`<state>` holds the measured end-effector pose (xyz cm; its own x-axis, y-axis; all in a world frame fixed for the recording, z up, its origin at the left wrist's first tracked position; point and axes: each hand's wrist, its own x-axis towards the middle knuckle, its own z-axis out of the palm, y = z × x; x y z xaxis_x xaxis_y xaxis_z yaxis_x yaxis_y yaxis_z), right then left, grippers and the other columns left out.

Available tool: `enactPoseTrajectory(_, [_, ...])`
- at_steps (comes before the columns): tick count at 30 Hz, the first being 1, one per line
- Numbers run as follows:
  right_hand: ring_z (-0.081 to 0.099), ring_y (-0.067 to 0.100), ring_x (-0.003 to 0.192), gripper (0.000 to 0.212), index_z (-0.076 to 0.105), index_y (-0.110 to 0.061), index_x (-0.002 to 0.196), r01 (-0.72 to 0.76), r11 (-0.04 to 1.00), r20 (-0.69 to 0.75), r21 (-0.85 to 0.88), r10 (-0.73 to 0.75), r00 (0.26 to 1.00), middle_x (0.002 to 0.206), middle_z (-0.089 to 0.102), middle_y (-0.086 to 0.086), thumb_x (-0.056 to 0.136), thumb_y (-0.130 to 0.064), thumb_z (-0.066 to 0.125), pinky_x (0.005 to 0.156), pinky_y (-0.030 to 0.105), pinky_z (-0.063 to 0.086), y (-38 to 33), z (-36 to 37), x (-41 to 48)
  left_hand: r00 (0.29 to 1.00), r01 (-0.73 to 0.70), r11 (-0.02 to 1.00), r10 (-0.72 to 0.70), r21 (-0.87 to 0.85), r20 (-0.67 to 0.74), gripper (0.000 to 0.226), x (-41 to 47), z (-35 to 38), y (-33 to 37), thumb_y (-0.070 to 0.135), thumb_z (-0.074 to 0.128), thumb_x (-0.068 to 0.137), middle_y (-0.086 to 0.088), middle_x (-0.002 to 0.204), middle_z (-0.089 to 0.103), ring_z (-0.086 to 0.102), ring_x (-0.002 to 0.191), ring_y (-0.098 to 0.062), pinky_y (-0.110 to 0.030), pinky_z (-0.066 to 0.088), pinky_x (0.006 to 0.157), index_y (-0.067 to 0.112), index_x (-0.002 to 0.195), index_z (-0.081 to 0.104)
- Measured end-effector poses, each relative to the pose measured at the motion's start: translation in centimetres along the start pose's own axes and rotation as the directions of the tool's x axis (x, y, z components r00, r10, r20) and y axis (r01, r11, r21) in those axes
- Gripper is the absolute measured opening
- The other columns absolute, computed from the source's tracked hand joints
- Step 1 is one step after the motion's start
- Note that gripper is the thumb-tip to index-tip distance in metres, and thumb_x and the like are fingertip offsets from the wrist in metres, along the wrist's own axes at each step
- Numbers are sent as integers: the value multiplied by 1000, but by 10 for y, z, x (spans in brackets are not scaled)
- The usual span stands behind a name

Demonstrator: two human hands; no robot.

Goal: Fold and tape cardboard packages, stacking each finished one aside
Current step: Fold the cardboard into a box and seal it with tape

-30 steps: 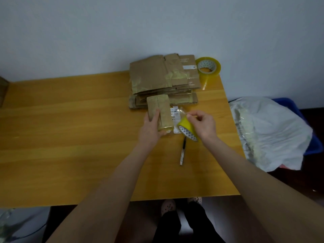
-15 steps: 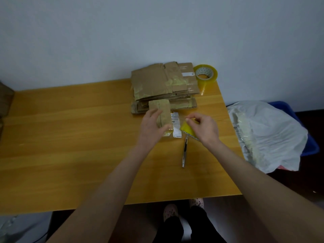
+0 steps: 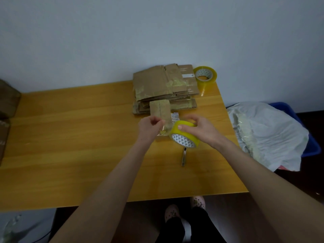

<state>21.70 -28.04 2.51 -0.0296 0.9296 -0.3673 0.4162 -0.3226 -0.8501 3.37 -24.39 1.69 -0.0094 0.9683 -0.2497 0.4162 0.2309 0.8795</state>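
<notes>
Landmark: the stack of taped cardboard packages (image 3: 157,85) sits at the far side of the wooden table (image 3: 70,137), against the wall.
Package in work: a small folded cardboard package (image 3: 160,109) lies flat just in front of the stack, its far end touching the stack's lowest layer and a seam running down its middle.
Printed slip: a white label (image 3: 175,115) shows at the right edge of that package, in front of the stack.
Left hand: the left hand (image 3: 149,127) hovers in front of the stack at the package's near end, thumb and fingers pinched on a glossy strip of tape (image 3: 164,131).
Right hand: the right hand (image 3: 199,128), in front of the stack and to its right, grips a yellow tape roll (image 3: 184,137), thumb on the band, fingers curled over the top; the roll is tilted with its patterned core facing me.
Spare roll: a second tape roll (image 3: 205,75) stands just to the right of the stack.
Pen: a slim pen (image 3: 184,156) lies well in front of the stack, below the held roll.
Off the table: a white plastic bag (image 3: 271,134) lies over a blue bin (image 3: 312,146), well to the right of the stack.
</notes>
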Motion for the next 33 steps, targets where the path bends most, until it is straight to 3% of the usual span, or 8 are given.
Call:
enactPoseTrajectory(3, [67,11,95,28,73,-22,99,33,996,176,80,-47,983,97,74,-3,79,-43,74,95,35,49,2,-6,-5,998,54,994,-56,-98,-9,15,-5,-12,-10,7,62,90,-4,71,60,59,63,-11,-15,50,53,12,76,61])
enactPoseTrajectory(6, [65,10,83,7,72,-22,86,95,990,220,103,-116,969,86,70,1,85,-29,71,85,28,46,0,-10,-9,997,69,988,-73,-137,-29,16,-8,-20,-13,4,59,92,-6,68,60,59,60,-11,-16,52,53,10,76,60])
enactPoseTrajectory(10, [55,13,71,22,68,-11,81,164,977,190,-136,-136,972,74,58,1,85,-33,70,66,29,39,-4,-8,-5,991,104,986,-114,-134,-76,12,-11,-26,-22,6,58,93,-3,69,59,59,58,-6,-16,54,54,7,81,60])
enactPoseTrajectory(15, [58,18,80,17,63,-26,87,187,895,121,-404,-150,981,76,60,-10,90,-43,61,67,33,44,8,-16,7,984,105,987,-121,-124,-128,10,-6,-40,-30,9,58,93,-3,72,60,61,64,-10,-23,57,65,9,83,60])
enactPoseTrajectory(19, [60,24,100,38,63,-26,121,129,769,34,-626,-138,990,108,67,1,92,-50,54,75,34,50,9,-9,11,994,47,996,-53,-70,-95,5,-11,-34,-35,7,65,87,0,72,63,61,66,-7,-14,52,64,10,84,64])
enactPoseTrajectory(21, [59,25,107,46,56,-28,131,81,709,-24,-700,-137,990,118,65,4,93,-54,48,73,32,48,9,-3,13,988,47,997,-54,-55,-142,10,-11,-31,-40,8,68,85,2,72,64,60,68,-9,-19,52,67,15,79,64])
enactPoseTrajectory(28, [62,25,99,48,48,-31,138,5,606,-82,-795,-116,990,106,68,6,97,-54,39,66,29,41,6,12,11,957,105,993,-115,-53,-265,16,-1,-29,-47,11,66,87,3,71,64,63,74,-14,-25,53,74,20,75,60])
enactPoseTrajectory(33, [57,26,114,40,59,-19,129,48,831,85,-554,-1,996,124,64,4,96,-40,54,83,31,45,19,3,20,942,182,968,-222,-172,-253,6,3,-39,-56,8,63,90,-1,72,62,62,71,-13,-23,55,69,9,84,61])
